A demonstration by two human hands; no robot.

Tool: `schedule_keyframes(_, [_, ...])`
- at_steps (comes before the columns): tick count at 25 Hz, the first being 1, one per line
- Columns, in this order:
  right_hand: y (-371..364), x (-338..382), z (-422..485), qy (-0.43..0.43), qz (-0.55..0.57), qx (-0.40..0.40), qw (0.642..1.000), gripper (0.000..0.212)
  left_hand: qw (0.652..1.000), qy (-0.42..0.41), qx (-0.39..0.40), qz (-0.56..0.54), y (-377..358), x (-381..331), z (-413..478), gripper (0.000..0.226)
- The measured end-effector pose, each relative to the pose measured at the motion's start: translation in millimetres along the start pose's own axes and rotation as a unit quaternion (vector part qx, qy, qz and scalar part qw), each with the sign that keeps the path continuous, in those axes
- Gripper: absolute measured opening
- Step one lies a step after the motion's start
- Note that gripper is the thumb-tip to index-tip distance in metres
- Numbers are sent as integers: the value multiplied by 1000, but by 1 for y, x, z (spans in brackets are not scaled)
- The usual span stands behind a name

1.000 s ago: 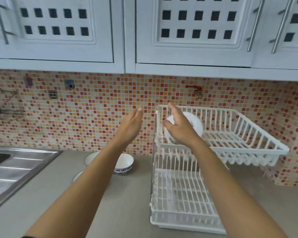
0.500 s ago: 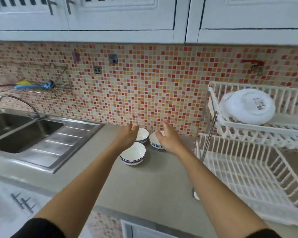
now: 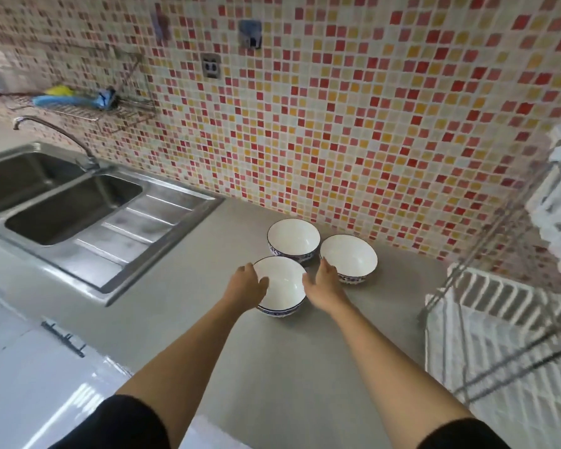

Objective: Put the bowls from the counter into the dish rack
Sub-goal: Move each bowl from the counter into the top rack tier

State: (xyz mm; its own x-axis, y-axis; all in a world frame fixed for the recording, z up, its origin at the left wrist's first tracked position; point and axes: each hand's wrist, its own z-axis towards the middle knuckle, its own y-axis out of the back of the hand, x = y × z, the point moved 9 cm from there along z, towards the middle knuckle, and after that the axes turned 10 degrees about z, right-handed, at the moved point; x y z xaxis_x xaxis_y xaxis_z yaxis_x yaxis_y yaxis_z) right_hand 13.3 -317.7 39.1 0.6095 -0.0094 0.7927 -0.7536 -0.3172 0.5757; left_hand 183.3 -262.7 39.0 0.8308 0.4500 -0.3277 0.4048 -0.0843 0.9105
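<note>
Three white bowls with blue-patterned outsides stand close together on the grey counter (image 3: pixel 208 319) by the tiled wall: a near bowl (image 3: pixel 284 288), a far bowl (image 3: pixel 293 238) and a right bowl (image 3: pixel 350 257). My left hand (image 3: pixel 245 286) grips the near bowl's left rim, thumb lying inside it. My right hand (image 3: pixel 324 285) rests between the near and right bowls, fingers apart, thumb at the near bowl's right rim. All three bowls sit on the counter. The white two-tier dish rack (image 3: pixel 499 303) shows blurred at the right edge.
A steel double sink (image 3: pixel 62 202) with a tap (image 3: pixel 49 128) fills the left side. A wire wall shelf (image 3: pixel 78 105) above it holds a blue and yellow brush. White cabinet fronts (image 3: pixel 30 367) lie below the counter edge.
My view swung left and down from the rack to the bowls. Both hands dropped from above the bowls onto the near bowl, the left one closing on its rim.
</note>
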Motion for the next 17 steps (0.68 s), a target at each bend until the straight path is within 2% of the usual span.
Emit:
schedule_keyframes(6, [-38, -44, 60, -81, -68, 36, 994, 67, 996, 72, 41, 24, -38, 27, 59, 41])
schedule_keyframes(8, [-51, -58, 68, -98, -87, 65, 989, 57, 994, 82, 57, 33, -52, 33, 67, 43])
schedule_keyframes(11, [-54, -63, 72, -94, -101, 57, 989, 30, 993, 89, 61, 49, -59, 36, 70, 38])
schedule_keyframes(17, [-43, -48, 46, -58, -89, 34, 994, 25, 997, 48, 20, 64, -43, 25, 49, 36])
